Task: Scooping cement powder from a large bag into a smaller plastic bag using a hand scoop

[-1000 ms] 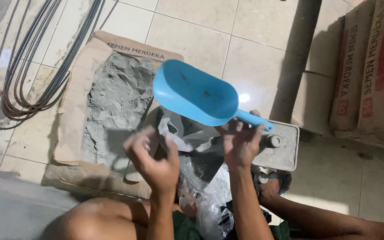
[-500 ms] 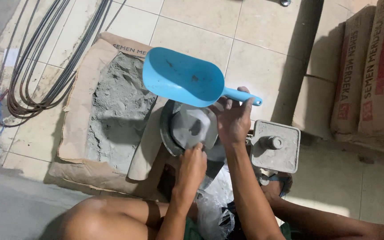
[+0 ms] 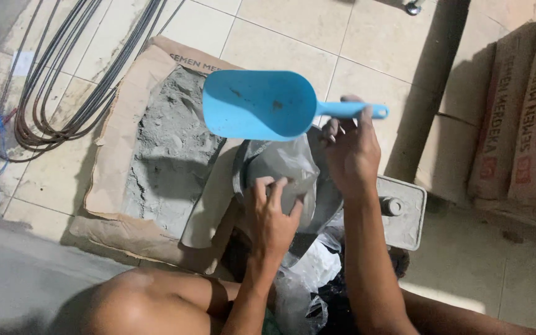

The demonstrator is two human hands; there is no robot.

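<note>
One blue scoop (image 3: pixel 259 104), two stacked cement sacks (image 3: pixel 522 118).

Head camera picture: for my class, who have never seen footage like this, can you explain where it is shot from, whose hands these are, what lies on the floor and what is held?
The camera sits on a person's head and looks down at their own bare hands. The right hand holds a blue scoop by its handle. The left hand presses on a clear bag with grey powder inside. On the tiled floor lies a torn-open sack of grey powder, with cables to the left, a small grey scale to the right and full sacks stacked at the right edge.
</note>
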